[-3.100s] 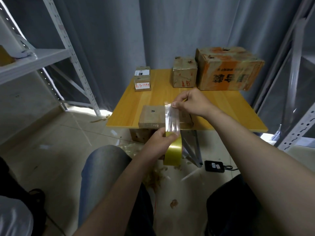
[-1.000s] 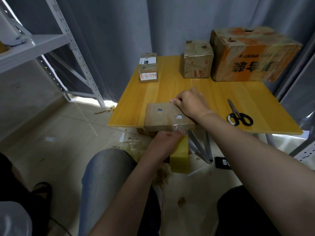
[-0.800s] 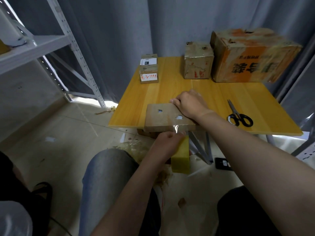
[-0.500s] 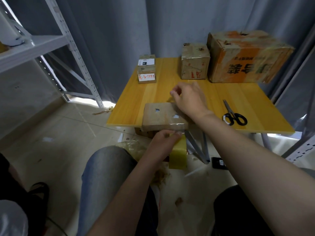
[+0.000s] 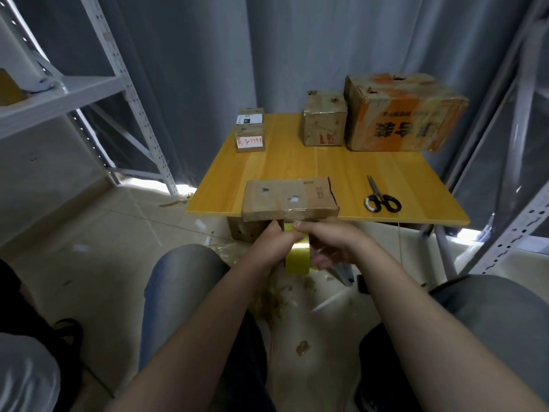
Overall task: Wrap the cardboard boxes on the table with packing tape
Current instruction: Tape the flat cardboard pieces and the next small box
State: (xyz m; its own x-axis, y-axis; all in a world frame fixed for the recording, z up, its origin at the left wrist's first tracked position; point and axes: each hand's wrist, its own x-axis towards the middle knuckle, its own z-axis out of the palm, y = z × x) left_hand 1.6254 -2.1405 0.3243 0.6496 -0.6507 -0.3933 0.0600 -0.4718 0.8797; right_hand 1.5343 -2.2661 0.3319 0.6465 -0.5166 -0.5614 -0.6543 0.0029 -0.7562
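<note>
Left hand wrapped round the yellow tape roll, just under the table front edge; right hand against the roll's other side, thumb on top, fingers blurred, grip cannot be told; flat cardboard box at the near edge, overhanging, glossy strip on its front face. Risks, as judged: a downward pull could drag the unweighted box off the edge; a slack strip may wrinkle or stick to itself; scissors lie apart, so hand-tearing might lift the stuck end.
</note>
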